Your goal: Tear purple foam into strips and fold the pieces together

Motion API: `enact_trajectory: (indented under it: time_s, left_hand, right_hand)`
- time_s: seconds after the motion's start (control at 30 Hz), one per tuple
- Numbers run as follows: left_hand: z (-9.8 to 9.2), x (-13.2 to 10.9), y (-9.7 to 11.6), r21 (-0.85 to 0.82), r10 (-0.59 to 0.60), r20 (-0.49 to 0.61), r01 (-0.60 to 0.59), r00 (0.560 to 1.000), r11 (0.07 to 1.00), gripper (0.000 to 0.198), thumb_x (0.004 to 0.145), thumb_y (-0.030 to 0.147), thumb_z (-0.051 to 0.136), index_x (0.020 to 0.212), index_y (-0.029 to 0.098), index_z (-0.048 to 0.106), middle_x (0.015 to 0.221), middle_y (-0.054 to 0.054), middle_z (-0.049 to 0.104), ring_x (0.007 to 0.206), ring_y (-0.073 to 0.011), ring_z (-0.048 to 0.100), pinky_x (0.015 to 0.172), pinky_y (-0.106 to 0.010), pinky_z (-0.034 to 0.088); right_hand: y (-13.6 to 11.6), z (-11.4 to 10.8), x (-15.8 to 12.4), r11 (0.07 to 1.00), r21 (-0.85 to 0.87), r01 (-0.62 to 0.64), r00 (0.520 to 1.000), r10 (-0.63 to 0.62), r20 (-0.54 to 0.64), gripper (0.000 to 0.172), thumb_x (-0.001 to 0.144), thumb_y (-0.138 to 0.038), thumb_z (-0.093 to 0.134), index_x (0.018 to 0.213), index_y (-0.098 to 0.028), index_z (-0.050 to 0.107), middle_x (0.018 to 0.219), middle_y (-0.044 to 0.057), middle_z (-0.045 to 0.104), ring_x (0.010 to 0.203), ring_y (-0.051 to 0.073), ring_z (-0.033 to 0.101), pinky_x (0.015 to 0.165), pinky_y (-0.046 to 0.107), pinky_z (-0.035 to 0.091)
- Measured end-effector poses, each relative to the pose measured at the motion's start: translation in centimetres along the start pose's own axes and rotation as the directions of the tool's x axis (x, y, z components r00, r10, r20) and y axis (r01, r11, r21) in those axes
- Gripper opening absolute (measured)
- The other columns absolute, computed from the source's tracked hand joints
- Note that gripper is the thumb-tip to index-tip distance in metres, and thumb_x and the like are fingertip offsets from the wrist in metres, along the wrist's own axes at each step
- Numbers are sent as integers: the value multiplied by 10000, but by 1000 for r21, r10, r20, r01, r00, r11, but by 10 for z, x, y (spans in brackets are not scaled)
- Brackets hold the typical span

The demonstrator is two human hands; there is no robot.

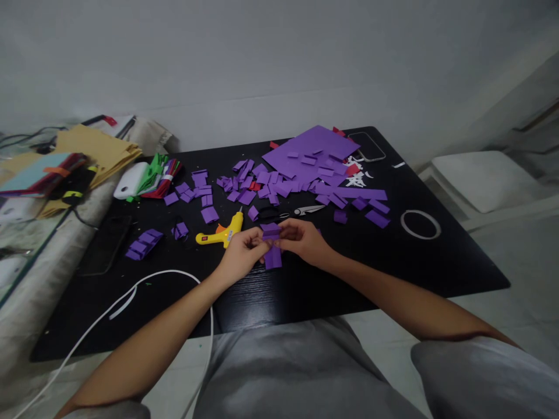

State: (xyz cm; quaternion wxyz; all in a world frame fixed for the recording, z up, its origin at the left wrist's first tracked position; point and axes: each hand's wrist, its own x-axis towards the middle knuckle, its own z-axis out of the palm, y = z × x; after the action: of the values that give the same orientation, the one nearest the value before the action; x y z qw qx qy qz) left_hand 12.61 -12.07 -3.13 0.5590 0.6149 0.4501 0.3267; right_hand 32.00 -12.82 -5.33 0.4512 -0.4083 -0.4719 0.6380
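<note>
Between both hands, above the black table, is a folded purple paper piece (273, 258). My left hand (243, 251) pinches its left side, and my right hand (303, 240) pinches it from the right, near the middle. The fingertips partly cover it. Just beyond my left hand lies a yellow glue gun (222, 233), its nozzle pointing away from me. Scissors (305, 210) with dark handles lie beyond my right hand. Many loose purple paper pieces (279, 187) are scattered past them, and a joined purple piece (144, 244) rests at the left.
A large purple sheet (312, 148) lies at the back of the black table (349, 291), near white scraps (357, 174). A roll of tape (420, 224) sits at the right. A white cable (131, 289) loops across the front left. Coloured paper bundles (159, 177) stand at the back left.
</note>
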Motion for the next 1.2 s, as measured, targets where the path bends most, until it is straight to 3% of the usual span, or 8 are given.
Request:
enact_trajectory:
  time_s: [0.37,0.57,0.77,0.87,1.2]
  left_hand:
    - [2,-1,2,-2,24,-22,-24,999,1000,260,781,369,730,663,186,590,527,44,567,461,-95,516,488,-207,411]
    - [-6,2,5,-25,59,-99,-62,993,998,311,774,375,731,633,205,511,504,72,489,456,-79,445,491,-204,381]
    - [-2,1,3,-27,50,-66,-52,997,998,334,781,403,754,630,199,539,512,57,532,467,-92,470,493,-213,388]
    - [0,0,3,-26,38,-45,-39,998,999,323,784,409,765,645,192,571,517,49,564,473,-96,488,503,-215,403]
    - [-4,0,2,-78,-33,10,34,999,996,309,778,425,803,729,179,622,558,11,667,489,-117,596,543,-229,476]
  right_hand:
    - [-6,-2,2,997,58,-55,997,52,52,255,642,-189,798,883,-178,713,708,-35,742,602,130,673,651,286,575]
    - [-11,-13,5,997,59,-54,997,57,-53,203,651,-196,801,836,-178,718,655,-44,718,597,117,678,669,269,572]
    - [-9,-8,3,980,123,-158,985,149,83,273,687,-345,885,815,-158,733,705,2,757,635,135,714,682,276,598]
    - [-8,-3,1,983,96,-154,981,140,131,355,675,-426,929,780,-161,717,670,-3,749,606,135,704,656,276,600]
    - [-10,-3,3,994,36,-100,992,97,80,384,648,-460,932,689,-189,663,590,-47,700,531,131,664,603,277,597]
